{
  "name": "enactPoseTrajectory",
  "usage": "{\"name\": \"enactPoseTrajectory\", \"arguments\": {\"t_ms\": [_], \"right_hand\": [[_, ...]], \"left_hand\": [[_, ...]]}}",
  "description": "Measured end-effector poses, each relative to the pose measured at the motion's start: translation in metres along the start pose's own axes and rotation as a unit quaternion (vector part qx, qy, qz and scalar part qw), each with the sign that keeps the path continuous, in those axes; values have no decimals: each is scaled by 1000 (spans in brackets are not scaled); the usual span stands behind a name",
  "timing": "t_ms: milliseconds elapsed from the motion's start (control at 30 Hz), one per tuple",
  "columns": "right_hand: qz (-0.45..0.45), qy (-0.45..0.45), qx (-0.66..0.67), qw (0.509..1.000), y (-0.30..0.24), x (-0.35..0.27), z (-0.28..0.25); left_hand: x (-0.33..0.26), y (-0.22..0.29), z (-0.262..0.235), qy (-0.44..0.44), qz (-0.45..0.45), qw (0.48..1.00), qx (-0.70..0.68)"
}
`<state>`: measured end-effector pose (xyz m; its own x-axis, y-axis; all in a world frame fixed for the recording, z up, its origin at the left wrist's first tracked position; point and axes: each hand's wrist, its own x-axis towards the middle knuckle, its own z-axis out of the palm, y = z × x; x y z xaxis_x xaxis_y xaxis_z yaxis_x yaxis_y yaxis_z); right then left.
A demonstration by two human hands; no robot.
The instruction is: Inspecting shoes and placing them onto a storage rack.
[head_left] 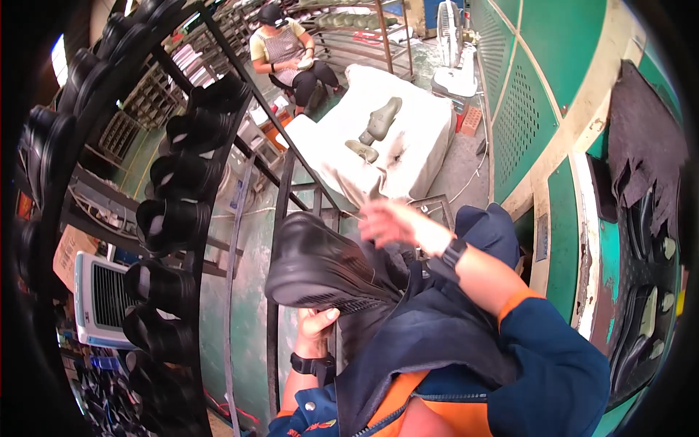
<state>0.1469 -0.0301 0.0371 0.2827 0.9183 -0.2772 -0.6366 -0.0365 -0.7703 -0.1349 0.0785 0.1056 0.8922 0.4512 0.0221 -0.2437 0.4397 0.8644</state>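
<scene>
A shiny black shoe (313, 255) lies across my lap, its toe toward the left and its ridged sole edge facing me. My left hand (317, 325) is closed under the sole, with the thumb along its edge. Just above and right of the shoe's opening is my right hand (393, 224); motion smears its fingers, and I cannot make out whether they hold anything. Dark cloth of an apron (437, 349) covers my lap beneath the shoe.
On my left stands a black rack (196, 291) with several black shoes. Ahead, a white-covered table (328, 146) bears greenish shoe forms (382, 120). A seated person (287, 54) works beyond it. Green machine panels (524, 95) and a shelf with black shoes (637, 328) line my right.
</scene>
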Motion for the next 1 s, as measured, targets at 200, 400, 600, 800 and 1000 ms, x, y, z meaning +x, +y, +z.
{"name": "enactPoseTrajectory", "arguments": {"t_ms": [200, 400, 600, 800, 1000], "right_hand": [[104, -110, 180, 972, -12, -76, 81], [-53, 62, 150, 985, -21, -63, 91], [-245, -83, 30, 966, -43, -38, 115], [-317, -171, -171, 917, -51, -52, 143], [-183, -58, -281, 940, -43, -58, 127]], "left_hand": [[46, 38, 5, -168, 259, 810, 499], [36, 26, 51, -139, 235, 822, 499], [34, 24, 85, 16, 358, 828, 431], [5, 62, 68, 31, 511, 738, 439], [-3, 67, 41, 84, 512, 719, 463]]}}
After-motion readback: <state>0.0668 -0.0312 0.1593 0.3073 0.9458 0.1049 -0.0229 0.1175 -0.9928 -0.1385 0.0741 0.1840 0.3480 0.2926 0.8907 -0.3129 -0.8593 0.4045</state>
